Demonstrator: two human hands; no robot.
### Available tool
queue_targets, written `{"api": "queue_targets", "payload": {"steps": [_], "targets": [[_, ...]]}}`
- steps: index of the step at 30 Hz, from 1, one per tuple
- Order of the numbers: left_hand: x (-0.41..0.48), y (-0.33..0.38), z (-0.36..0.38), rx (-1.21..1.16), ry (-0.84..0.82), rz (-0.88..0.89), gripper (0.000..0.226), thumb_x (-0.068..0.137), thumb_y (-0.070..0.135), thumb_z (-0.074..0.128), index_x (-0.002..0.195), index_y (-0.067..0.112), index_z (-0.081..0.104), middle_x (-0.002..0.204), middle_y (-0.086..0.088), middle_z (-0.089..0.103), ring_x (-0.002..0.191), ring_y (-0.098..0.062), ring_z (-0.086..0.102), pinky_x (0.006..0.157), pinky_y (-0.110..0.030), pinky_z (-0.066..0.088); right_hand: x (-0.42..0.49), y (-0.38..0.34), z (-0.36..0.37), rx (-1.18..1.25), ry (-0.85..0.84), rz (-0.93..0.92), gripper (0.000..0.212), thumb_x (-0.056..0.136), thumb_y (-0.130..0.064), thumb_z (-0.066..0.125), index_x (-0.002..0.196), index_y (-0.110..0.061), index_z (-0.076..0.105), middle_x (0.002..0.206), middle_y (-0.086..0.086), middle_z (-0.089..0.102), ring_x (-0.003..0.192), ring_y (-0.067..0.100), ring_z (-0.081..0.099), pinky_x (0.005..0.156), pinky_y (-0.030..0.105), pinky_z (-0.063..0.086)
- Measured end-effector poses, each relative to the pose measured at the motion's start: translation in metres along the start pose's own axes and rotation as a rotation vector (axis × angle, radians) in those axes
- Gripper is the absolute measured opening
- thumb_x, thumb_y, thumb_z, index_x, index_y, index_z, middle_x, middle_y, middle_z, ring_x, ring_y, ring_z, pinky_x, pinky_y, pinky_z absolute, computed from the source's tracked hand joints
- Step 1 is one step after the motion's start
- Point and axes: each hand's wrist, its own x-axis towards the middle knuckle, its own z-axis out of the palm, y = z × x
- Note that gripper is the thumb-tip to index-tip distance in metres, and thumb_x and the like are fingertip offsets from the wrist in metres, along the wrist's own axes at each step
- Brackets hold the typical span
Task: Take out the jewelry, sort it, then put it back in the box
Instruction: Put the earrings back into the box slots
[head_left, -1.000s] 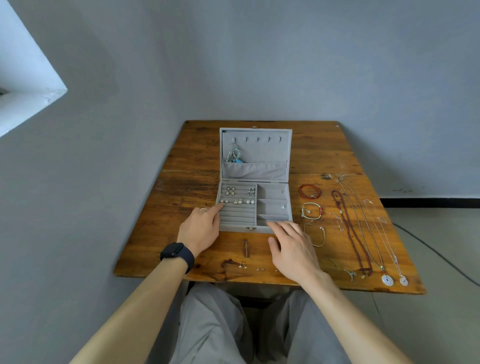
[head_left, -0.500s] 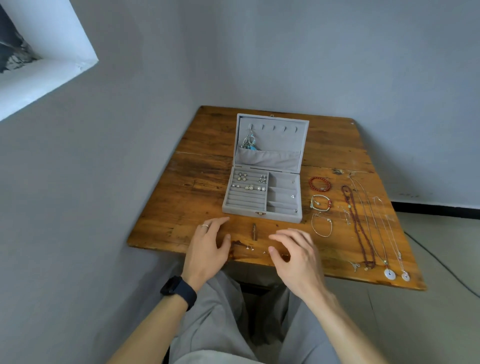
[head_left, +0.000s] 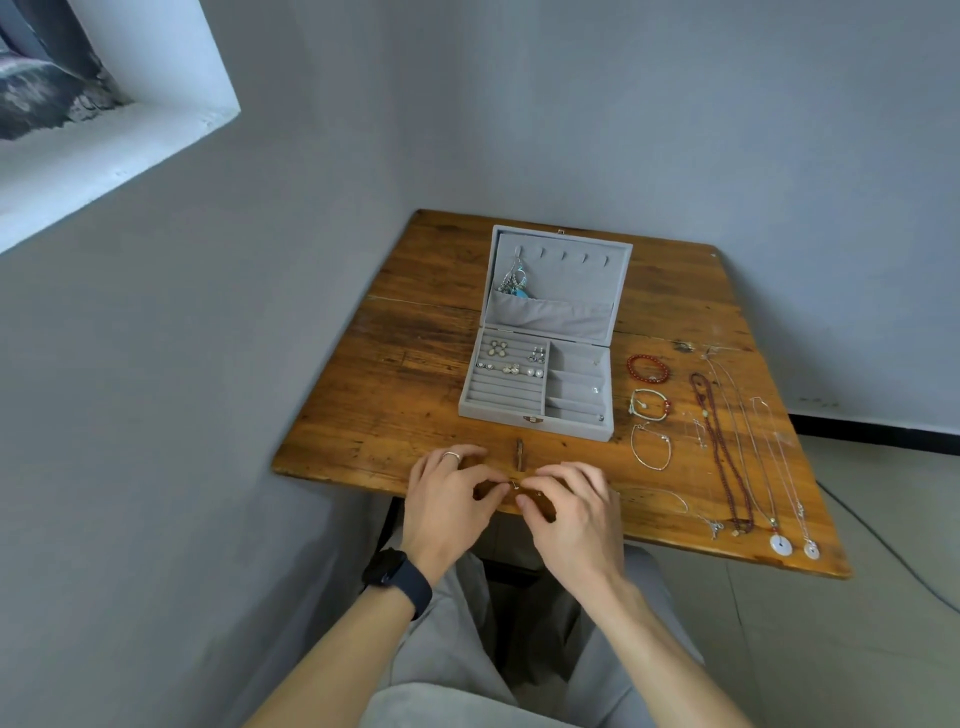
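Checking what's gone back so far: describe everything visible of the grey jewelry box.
The grey, velvety jewelry box sits open on the table, lid raised. One of the lid's hooks holds a silvery-blue necklace above a pocket. Its left half has ring rolls with several earrings; the right, compartments holding a few tiny pieces. A metal latch is in front.
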Motion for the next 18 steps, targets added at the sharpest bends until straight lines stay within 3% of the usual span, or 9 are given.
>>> {"api": "queue_targets", "payload": {"steps": [8, 14, 18], "targets": [[0.001, -0.006, -0.003, -0.035, -0.001, 0.023, 0.017, 0.095, 0.042, 0.060, 0.105, 0.036, 0.073, 0.125, 0.014, 0.059, 0.122, -0.008, 0.047, 0.106, -0.027, 0.023, 0.007, -0.005, 0.003, -0.035, 0.004, -0.028, 0.015, 0.085, -0.035, 0.074, 0.099, -0.030, 0.077, 0.104, -0.013, 0.069, 0.107, 0.015, 0.053, 0.080, 0.039, 0.048], [0.008, -0.016, -0.012, -0.148, -0.028, 0.012, 0.011, 0.095, 0.033, 0.064, 0.100, 0.030, 0.073, 0.108, 0.015, 0.065, 0.105, -0.006, 0.055, 0.097, -0.034, 0.046, 0.009, -0.005, 0.002, -0.042, -0.011, -0.061, 0.011, 0.086, -0.032, 0.074, 0.096, -0.029, 0.077, 0.098, -0.013, 0.070, 0.103, 0.015, 0.054, 0.078, 0.036, 0.046], [0.022, -0.019, -0.025, -0.254, -0.038, -0.060, 0.009, 0.095, 0.033, 0.064, 0.101, 0.032, 0.071, 0.103, 0.017, 0.065, 0.101, -0.002, 0.057, 0.090, -0.025, 0.048, 0.025, 0.000, -0.003, 0.027, 0.002, -0.057, 0.010, 0.091, -0.030, 0.069, 0.098, -0.027, 0.075, 0.099, -0.014, 0.070, 0.101, 0.013, 0.054, 0.080, 0.033, 0.046]]}}
